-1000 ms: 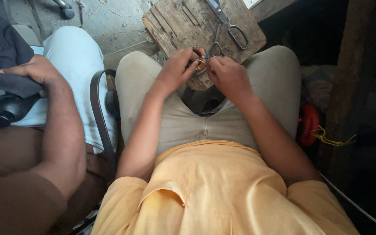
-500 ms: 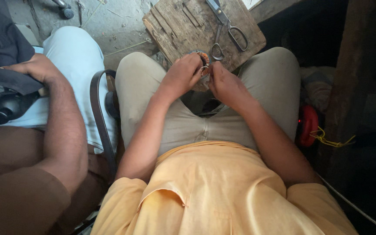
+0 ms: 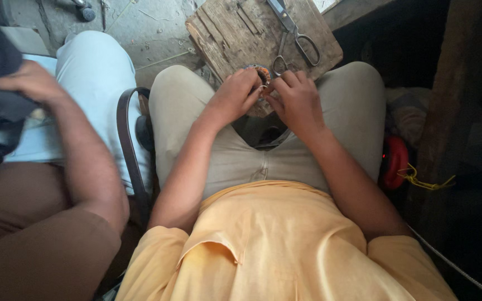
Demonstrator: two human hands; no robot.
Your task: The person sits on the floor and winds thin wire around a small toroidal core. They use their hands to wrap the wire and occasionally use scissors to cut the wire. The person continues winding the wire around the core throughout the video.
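Observation:
I sit with my knees apart over a worn wooden block (image 3: 235,33). My left hand (image 3: 234,95) and my right hand (image 3: 297,97) meet at the block's near edge. Their fingertips pinch a small round, multicoloured bangle-like ring (image 3: 259,72). Much of the ring is hidden by my fingers. Metal scissors (image 3: 294,36) lie on the block just beyond my right hand.
Another person sits close on my left, an arm (image 3: 79,156) across light trousers, the hand on a dark cloth. A dark strap (image 3: 129,145) lies between us. A red object (image 3: 394,161) with yellow cord sits by my right thigh. A wooden post (image 3: 458,83) stands right.
My two hands have stayed together at the block's edge, shifting slightly as the fingers turn the small ring. The neighbour's hand has moved a little over the dark cloth.

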